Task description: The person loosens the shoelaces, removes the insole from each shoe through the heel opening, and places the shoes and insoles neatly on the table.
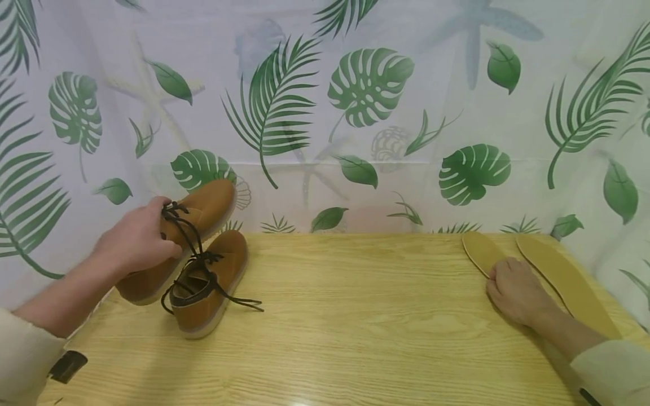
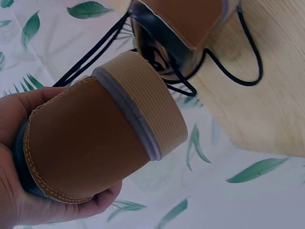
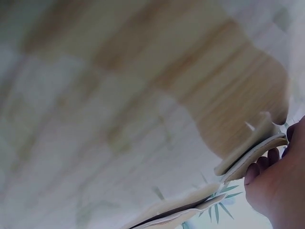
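Observation:
On the left, my left hand [image 1: 134, 239] grips a brown leather lace-up shoe [image 1: 210, 207] around its opening, with the toe pointing up and away. The left wrist view shows this shoe's heel [image 2: 86, 140] and ribbed sole edge close up, fingers round the collar. Its mate, a second brown shoe [image 1: 235, 251], stands on the table beside it, dark laces trailing. Across the table, my right hand [image 1: 519, 290] pinches a tan insole [image 1: 478, 248] by its side edge. Another tan insole [image 1: 563, 276] lies just right of that hand, partly behind the forearm.
Both pairs are on a light wood-grain table [image 1: 355, 316]. Behind it hangs a white curtain [image 1: 421, 186] printed with green leaves, which also runs along both sides. A small dark object [image 1: 68, 365] is by the left sleeve.

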Tool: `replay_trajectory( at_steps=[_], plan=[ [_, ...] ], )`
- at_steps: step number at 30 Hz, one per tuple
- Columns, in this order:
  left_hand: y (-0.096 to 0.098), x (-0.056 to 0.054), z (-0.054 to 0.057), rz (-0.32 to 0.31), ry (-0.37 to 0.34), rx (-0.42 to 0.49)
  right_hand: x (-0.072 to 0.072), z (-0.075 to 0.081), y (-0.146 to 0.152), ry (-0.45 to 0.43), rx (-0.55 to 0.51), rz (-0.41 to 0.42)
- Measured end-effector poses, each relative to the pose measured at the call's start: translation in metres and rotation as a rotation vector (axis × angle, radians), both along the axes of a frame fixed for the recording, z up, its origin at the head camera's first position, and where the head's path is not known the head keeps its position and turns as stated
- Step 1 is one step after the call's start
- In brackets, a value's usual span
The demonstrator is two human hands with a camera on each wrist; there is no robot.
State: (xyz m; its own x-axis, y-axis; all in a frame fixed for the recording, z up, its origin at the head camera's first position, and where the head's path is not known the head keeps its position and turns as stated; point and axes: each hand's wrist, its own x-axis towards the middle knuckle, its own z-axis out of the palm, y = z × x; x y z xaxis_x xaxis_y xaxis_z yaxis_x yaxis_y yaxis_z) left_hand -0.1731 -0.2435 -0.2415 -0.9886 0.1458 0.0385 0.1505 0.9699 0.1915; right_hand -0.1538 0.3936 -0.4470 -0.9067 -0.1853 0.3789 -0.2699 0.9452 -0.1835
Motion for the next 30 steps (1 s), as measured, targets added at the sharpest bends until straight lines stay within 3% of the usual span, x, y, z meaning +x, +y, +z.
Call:
replay_trajectory(
  at_steps=[15, 30],
  plan=[
    [-0.054, -0.013, -0.027, 0.09, -0.037, -0.008, -0.002, -0.001, 0.0, 0.005, 0.0, 0.0],
    [-0.077, -0.025, -0.088, 0.165, -0.174, 0.009, 0.001, 0.002, 0.0, -0.003, 0.0, 0.0]
  ],
)
